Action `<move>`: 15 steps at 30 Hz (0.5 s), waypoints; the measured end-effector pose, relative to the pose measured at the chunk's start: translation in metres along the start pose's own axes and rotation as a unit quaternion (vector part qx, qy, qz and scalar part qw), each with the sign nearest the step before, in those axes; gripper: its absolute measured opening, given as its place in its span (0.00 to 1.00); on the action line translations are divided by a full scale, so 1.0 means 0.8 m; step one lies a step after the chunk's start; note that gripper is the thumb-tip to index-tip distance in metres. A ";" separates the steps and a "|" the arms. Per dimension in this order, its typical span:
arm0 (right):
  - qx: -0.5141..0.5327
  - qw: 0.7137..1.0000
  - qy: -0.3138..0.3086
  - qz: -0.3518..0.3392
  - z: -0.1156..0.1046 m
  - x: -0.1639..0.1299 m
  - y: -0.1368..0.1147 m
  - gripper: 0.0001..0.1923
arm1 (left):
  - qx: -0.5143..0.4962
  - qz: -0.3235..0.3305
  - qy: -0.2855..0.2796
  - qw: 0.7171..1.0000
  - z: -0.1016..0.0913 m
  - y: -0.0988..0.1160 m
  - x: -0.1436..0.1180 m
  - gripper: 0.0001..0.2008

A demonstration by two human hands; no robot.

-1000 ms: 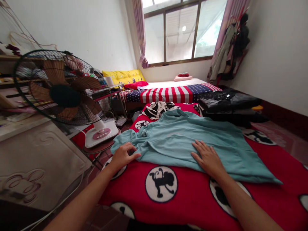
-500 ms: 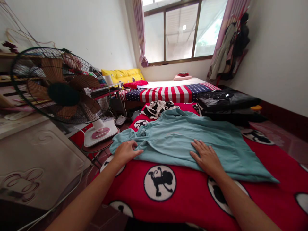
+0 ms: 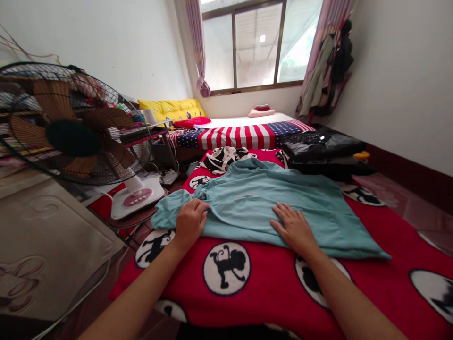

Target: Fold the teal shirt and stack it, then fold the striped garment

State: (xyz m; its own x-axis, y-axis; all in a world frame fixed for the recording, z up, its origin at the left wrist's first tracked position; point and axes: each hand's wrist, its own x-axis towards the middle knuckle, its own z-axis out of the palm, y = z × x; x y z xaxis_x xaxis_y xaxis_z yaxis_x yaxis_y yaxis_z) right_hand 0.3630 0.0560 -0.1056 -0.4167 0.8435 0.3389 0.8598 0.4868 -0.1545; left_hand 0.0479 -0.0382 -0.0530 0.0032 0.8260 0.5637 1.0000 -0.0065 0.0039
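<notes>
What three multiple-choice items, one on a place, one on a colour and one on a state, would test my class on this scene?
1. Where does the fan stand?
A. left of the bed
B. on the shirt
C. under the window

2. What colour is the shirt?
A. yellow
B. black
C. light blue

3. How is the right hand?
A. clenched in the air
B. flat on the shirt
C. holding the fan

Answers: 1 A, the fan is beside the blanket's left edge. 2 C, the spread cloth is light blue. 3 B, its fingers lie spread on the cloth, as the left hand rests near the sleeve.
</notes>
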 end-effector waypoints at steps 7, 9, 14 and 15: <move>0.013 1.000 -0.014 0.008 -0.005 0.000 -0.003 0.25 | -0.039 0.093 -0.069 0.993 0.018 -0.026 0.004 0.14; 0.017 1.000 -0.019 0.013 -0.007 0.000 -0.005 0.26 | -0.023 0.107 -0.107 0.988 0.014 -0.034 0.010 0.14; 0.030 0.999 -0.032 0.026 -0.015 -0.001 -0.010 0.26 | 0.019 0.108 -0.133 0.985 -0.007 0.000 0.031 0.12; 0.032 0.999 -0.034 0.028 -0.016 -0.001 -0.011 0.26 | -0.012 0.110 -0.126 0.986 -0.007 0.012 0.033 0.12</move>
State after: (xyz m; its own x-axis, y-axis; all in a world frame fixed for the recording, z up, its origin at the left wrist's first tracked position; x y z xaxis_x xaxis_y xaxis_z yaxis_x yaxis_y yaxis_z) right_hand 0.3594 0.0483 -0.0926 -0.3902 0.8821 0.2640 0.8623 0.4506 -0.2311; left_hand 0.0578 -0.0193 -0.0335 0.2237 0.9170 0.3302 0.9747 -0.2110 -0.0742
